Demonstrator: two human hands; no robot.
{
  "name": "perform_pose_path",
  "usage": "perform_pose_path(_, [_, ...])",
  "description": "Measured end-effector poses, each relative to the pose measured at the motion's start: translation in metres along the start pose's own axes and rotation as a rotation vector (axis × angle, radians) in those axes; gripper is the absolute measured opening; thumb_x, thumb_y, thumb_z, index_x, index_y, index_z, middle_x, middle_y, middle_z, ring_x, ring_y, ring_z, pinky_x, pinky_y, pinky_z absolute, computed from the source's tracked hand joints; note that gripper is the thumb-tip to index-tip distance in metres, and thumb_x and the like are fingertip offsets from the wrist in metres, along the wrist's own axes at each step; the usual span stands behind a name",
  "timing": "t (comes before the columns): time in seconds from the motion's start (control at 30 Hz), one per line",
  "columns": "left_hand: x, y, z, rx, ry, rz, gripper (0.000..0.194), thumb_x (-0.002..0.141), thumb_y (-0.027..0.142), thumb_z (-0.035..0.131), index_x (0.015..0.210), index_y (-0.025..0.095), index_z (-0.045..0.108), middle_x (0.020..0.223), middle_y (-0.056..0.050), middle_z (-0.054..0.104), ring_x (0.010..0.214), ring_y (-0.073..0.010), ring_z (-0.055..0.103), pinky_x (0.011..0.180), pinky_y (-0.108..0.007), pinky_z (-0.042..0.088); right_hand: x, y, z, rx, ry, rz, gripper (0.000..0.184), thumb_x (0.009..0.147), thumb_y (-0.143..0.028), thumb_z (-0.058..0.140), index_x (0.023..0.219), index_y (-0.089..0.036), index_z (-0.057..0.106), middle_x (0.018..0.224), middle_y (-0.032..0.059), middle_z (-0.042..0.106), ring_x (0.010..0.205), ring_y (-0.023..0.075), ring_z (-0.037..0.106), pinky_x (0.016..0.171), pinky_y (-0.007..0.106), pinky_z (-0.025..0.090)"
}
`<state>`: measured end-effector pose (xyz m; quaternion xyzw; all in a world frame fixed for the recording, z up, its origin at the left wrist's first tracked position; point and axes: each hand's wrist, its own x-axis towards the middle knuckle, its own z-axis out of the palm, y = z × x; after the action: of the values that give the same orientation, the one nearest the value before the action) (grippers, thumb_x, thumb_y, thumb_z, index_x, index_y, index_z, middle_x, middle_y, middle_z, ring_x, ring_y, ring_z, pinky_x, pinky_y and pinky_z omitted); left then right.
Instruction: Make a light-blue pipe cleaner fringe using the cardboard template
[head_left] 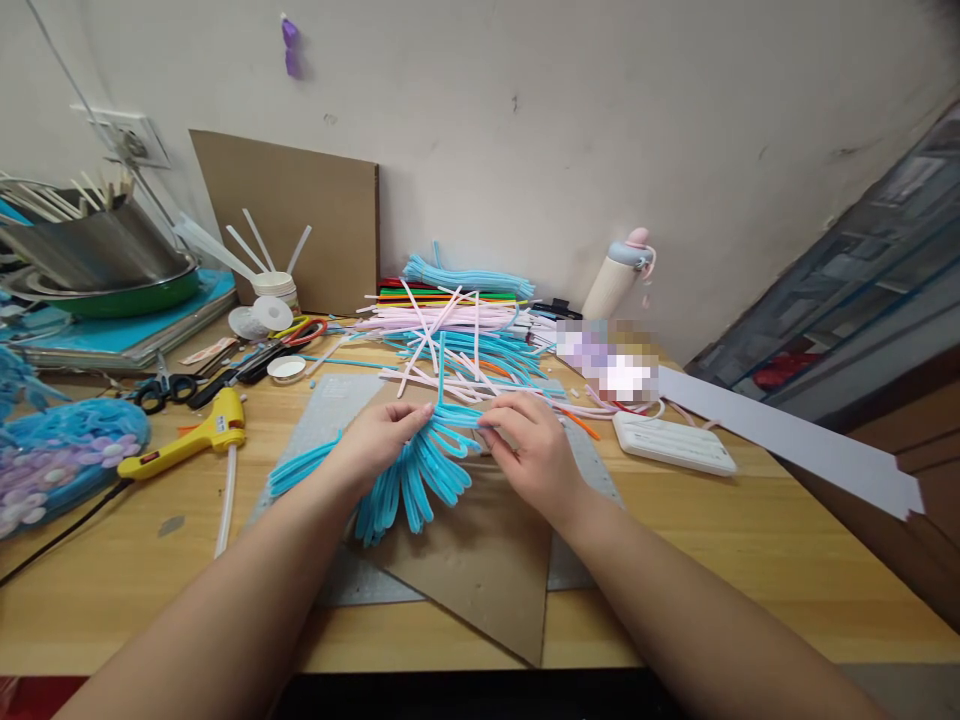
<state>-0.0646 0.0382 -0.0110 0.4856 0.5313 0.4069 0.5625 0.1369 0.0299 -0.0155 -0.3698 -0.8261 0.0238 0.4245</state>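
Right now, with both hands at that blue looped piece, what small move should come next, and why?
I'd probably guide the loop end nearest the right hand in line with the others. The left hand steadies the blue looped piece near its gathered top, the right hand's fingers are at that loop's end, and it points sideways while others fan downward.

On the table (757,550), a cardboard sheet (480,570) lies on a cutting mat (319,420), with looped pipe cleaners (412,485) above it. A glue gun (187,447) lies left of the mat, with scissors (166,386) behind the gun. Beyond the mat, loose pipe cleaners (469,318) are heaped before the wall (570,130), a bottle (613,284) to their right.
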Motion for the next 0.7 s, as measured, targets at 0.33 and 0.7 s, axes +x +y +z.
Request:
perform_pose_path(0.33, [0.002, 0.001, 0.001, -0.014, -0.022, 0.022, 0.035, 0.059, 0.043, 0.071, 0.076, 0.013, 0.064, 0.065, -0.002, 0.065, 0.055, -0.0122, 0.055, 0.057, -0.024, 0.042, 0.0, 0.0, 0.003, 0.052, 0.028, 0.056, 0.008, 0.079, -0.018, 0.052, 0.083, -0.021, 0.058, 0.09, 0.0055, 0.058, 0.092, 0.0205, 0.053, 0.083, 0.037, 0.041])
perform_pose_path(0.7, [0.004, 0.002, -0.003, -0.107, 0.016, 0.066, 0.027, 0.062, 0.04, 0.07, 0.071, 0.014, 0.064, 0.062, 0.0, 0.064, 0.053, -0.011, 0.055, 0.055, -0.023, 0.042, -0.003, 0.0, -0.006, 0.035, -0.196, -0.214, 0.016, 0.083, -0.022, 0.05, 0.097, -0.019, 0.057, 0.09, 0.006, 0.063, 0.084, 0.0172, 0.057, 0.073, 0.031, 0.044])
